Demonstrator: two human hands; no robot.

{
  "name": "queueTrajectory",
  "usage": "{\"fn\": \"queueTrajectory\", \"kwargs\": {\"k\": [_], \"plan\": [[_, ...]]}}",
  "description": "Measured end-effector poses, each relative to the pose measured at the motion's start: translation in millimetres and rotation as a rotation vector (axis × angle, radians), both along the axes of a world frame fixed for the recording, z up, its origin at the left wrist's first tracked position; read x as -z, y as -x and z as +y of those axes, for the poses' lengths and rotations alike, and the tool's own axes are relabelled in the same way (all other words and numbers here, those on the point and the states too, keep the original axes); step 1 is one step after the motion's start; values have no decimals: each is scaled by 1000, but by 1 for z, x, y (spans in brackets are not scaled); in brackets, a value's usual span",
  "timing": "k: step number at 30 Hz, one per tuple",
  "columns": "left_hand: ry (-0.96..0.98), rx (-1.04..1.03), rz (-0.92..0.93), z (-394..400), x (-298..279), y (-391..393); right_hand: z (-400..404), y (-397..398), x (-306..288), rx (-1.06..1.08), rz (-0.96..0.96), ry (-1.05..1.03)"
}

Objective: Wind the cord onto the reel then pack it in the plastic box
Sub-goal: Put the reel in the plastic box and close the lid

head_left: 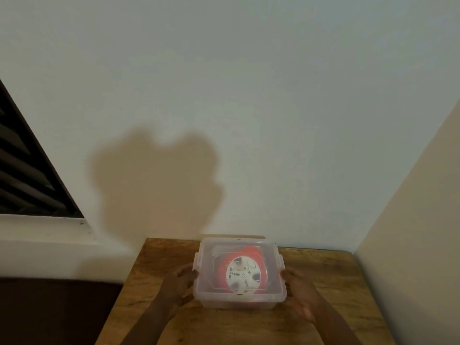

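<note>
- Nearest to the head camera, two forearms reach up from the bottom edge toward the far side of the wooden table (331,275).
- Left hand (180,278) rests against the left wall of the plastic box (239,298), near the side clip; its fingers lie close together, loosely bent along the wall, not pinching anything that I can make out.
- Right hand (300,292) lies against the right wall of the same box, palm turned inward, fingers fairly straight and together; the blur hides whether the fingertips hook under the rim.
- Between the two hands the box sits flat on the table, close to the far wall, with its clear lid (239,247) lying on top.
- Through the lid the orange reel (254,255) shows inside the box, lying on its side with the white face up; the cord itself cannot be picked out, so I judge it wound on.
- As I see it, the packing step is nearly finished: reel in, lid on.
- What the next move seems to call for is pressing down the side clips, if they are not latched already; the blur leaves that unclear.
- On the wall beyond falls a large shadow (154,185), with a dark louvred window (27,170) at far left.
</note>
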State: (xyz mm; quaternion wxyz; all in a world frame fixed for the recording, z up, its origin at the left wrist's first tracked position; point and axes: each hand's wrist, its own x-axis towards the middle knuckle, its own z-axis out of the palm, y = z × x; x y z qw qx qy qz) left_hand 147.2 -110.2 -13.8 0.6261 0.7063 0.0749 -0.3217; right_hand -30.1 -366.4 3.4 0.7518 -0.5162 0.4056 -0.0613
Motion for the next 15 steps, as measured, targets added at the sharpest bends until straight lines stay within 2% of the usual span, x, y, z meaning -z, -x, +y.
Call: {"fn": "queueTrajectory", "kwargs": {"k": [5,10,15], "plan": [[21,-3,40,0,-2,1,2,-2,4,51,-8,19],[42,0,13,2,-5,9,8,-1,2,92,39,193],[17,33,-13,-3,-3,19,27,-1,6,242,62,412]]}}
